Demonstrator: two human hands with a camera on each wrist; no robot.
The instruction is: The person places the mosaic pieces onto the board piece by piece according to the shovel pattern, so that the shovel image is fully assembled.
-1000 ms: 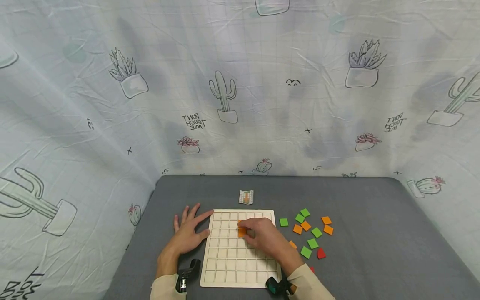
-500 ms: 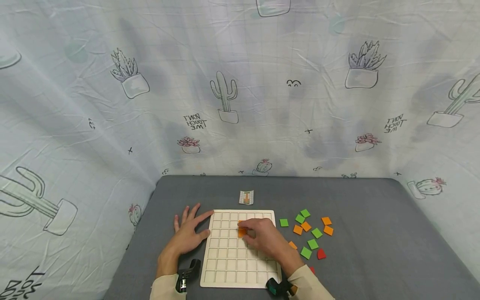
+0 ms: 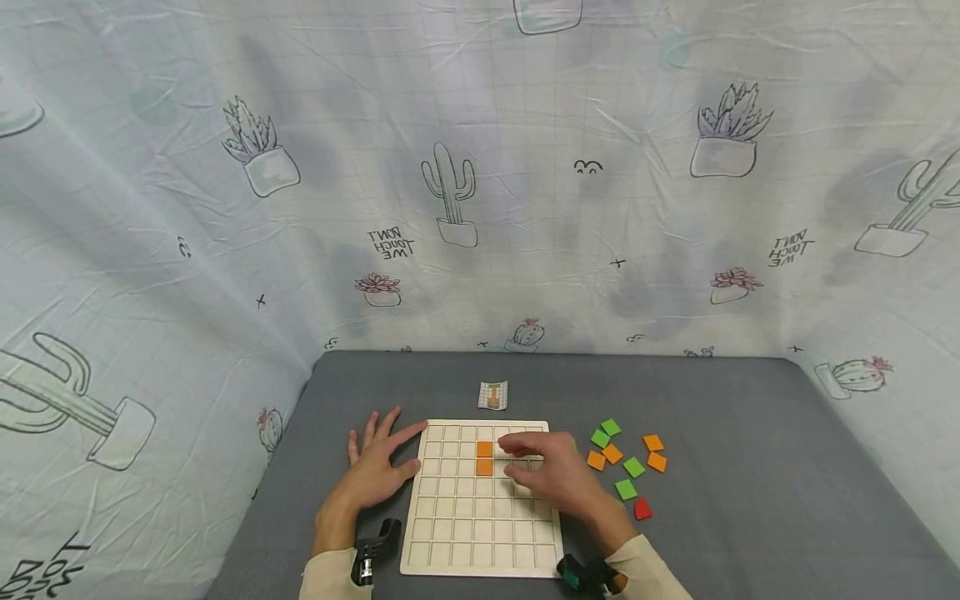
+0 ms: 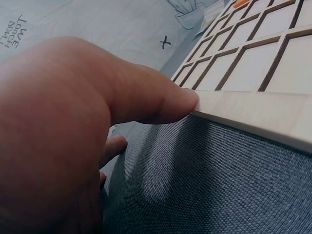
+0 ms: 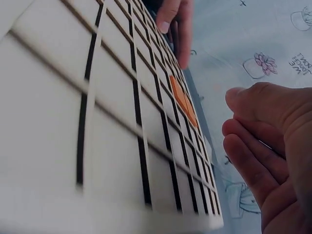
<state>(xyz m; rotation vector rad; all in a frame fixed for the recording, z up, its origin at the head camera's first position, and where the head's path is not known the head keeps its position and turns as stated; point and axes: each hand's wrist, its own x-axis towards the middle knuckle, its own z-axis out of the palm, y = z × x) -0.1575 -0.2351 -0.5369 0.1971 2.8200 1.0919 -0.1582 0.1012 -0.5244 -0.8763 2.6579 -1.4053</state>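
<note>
A pale wooden grid board [image 3: 442,528] lies on the grey table, with two orange tiles [image 3: 484,467] in neighbouring cells of one column near its far side. My left hand [image 3: 377,475] rests spread at the board's left edge; in the left wrist view its thumb [image 4: 170,105] touches the wooden rim [image 4: 253,117]. Just right of the orange tiles, my right hand [image 3: 558,475] hovers over the board, thumb and fingers apart and holding nothing. The right wrist view shows that hand [image 5: 273,141] beside the board, its fingers loosely bent, and the orange tiles [image 5: 183,101] in the grid.
Loose green tiles [image 3: 633,466], orange tiles [image 3: 653,442] and a red tile [image 3: 642,508] lie right of the board, some partly behind my right arm. A small patterned card [image 3: 492,395] lies beyond the board's far edge. A printed cloth [image 3: 540,208] hangs behind the table.
My right hand has let go of the upper orange tile and moved right, which uncovers both orange tiles. My left hand has stayed in place.
</note>
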